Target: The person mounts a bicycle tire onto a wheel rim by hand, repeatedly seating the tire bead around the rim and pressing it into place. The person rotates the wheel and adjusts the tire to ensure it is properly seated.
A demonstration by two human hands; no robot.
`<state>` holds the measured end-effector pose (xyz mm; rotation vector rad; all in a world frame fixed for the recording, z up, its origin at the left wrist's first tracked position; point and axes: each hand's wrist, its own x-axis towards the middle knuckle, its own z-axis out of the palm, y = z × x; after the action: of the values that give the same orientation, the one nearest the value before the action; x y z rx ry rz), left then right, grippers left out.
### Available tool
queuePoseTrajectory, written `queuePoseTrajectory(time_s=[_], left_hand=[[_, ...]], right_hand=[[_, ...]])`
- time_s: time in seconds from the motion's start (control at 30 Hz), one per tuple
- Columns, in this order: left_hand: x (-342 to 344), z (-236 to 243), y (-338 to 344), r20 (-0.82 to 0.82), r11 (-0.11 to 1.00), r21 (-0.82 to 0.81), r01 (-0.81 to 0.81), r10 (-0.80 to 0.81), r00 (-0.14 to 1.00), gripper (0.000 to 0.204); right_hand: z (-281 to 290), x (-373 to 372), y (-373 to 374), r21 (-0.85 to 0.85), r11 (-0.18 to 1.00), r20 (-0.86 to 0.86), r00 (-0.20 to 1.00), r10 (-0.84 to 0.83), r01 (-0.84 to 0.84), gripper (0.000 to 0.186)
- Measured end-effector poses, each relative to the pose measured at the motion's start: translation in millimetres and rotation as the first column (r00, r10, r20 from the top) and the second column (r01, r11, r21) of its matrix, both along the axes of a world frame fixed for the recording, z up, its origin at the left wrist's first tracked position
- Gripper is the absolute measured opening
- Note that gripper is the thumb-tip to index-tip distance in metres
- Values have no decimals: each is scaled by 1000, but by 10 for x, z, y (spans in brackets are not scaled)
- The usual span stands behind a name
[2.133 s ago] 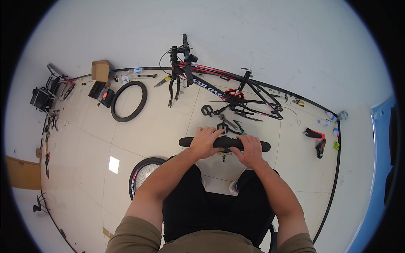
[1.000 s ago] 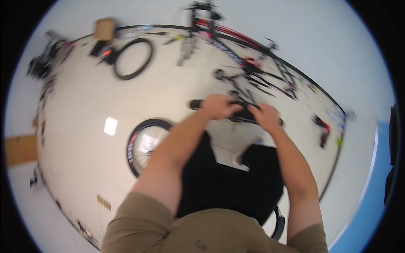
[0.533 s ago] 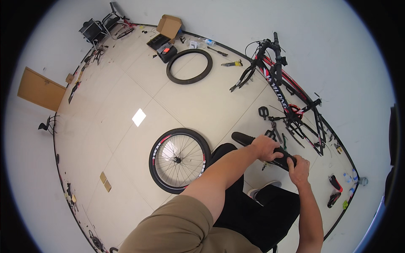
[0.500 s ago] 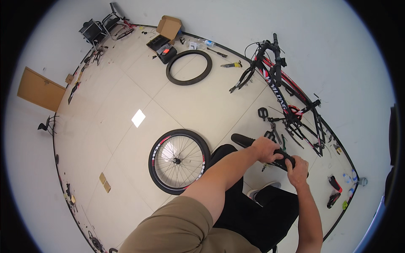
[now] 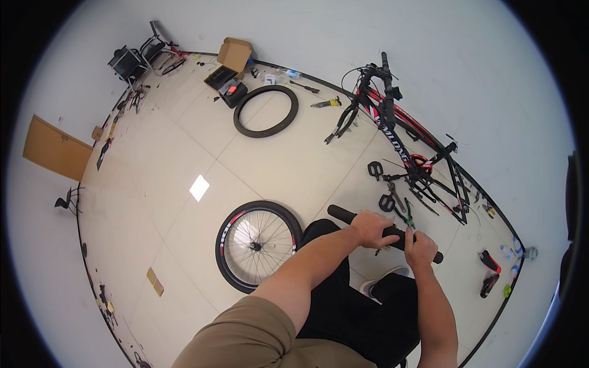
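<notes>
Both hands close around a black handlebar (image 5: 343,216) held across the lap at about 4 o'clock in the view: the left hand (image 5: 370,228) grips its middle, the right hand (image 5: 419,248) wraps the section nearer the right end. The bar is off the bike, so the work looks mid-way. The red and black bicycle frame (image 5: 410,142) lies on the floor (image 5: 184,153) at 2 o'clock without wheels. A spoked wheel (image 5: 257,244) lies at the person's left knee, a loose tyre (image 5: 265,110) at 12 o'clock; nothing appears refitted yet.

Both hands (image 5: 392,236) grip a black handlebar (image 5: 343,215) beside a wheel (image 5: 257,244).
</notes>
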<state>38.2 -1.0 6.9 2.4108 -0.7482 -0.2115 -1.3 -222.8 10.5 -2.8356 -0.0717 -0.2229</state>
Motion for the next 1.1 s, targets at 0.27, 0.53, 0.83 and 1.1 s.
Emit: queuePoseTrajectory(time_s=[0.27,0.53,0.83,1.1], left_hand=[[117,98,41,-39,999,4,-45,45,998,46],[41,111,-127,283,960,-190,-207,256,924,32],[161,-19,-66,141,886,65,-460,448,883,37],[420,-184,349,12,784,-1,-620,620,784,47]], right_hand=[[57,162,94,-52,999,-84,996,-14,9,59],[119,244,363,-59,997,-70,996,-54,50,56],[188,250,722,31,999,-132,990,41,-38,42],[382,130,251,284,928,106,970,221,-242,47]])
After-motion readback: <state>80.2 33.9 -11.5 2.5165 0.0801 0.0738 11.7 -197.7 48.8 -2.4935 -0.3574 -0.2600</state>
